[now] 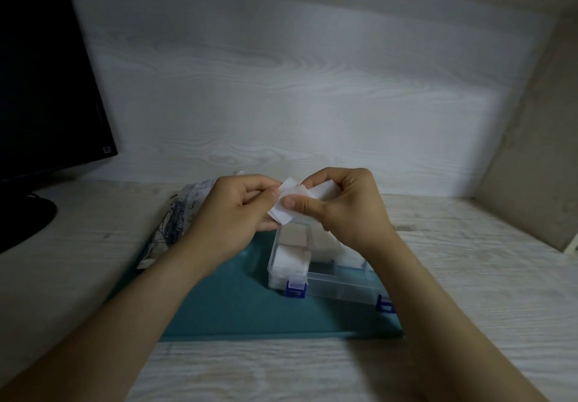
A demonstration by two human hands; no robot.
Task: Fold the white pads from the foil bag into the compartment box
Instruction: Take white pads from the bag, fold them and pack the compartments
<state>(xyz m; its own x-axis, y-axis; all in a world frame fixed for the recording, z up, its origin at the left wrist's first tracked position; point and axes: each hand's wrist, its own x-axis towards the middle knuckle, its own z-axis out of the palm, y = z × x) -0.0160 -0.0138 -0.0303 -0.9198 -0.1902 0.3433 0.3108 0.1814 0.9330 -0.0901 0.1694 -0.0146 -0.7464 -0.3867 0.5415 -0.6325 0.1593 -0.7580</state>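
Grip of both hands is closed: left hand (231, 210) and right hand (350, 210) pinch one white pad (283, 215) above the compartment box (341, 287) near the table's back edge, with the foil bag (187, 204) lying to the left.

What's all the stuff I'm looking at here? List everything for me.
Monitor: one, black, far left on the table.
Foil bag: one, silvery with dark print, behind the left hand.
Mat: one, teal, on the table under the box.
Compartment box: one, clear with two blue latches, open, on the mat.
Folded pads: several (count unclear), white, in the box's compartments.
Held pad: one as far as shows, white, above the box.
Table: one, pale wood grain.
Left hand: pinches the held pad's left side.
Right hand: pinches its right side.
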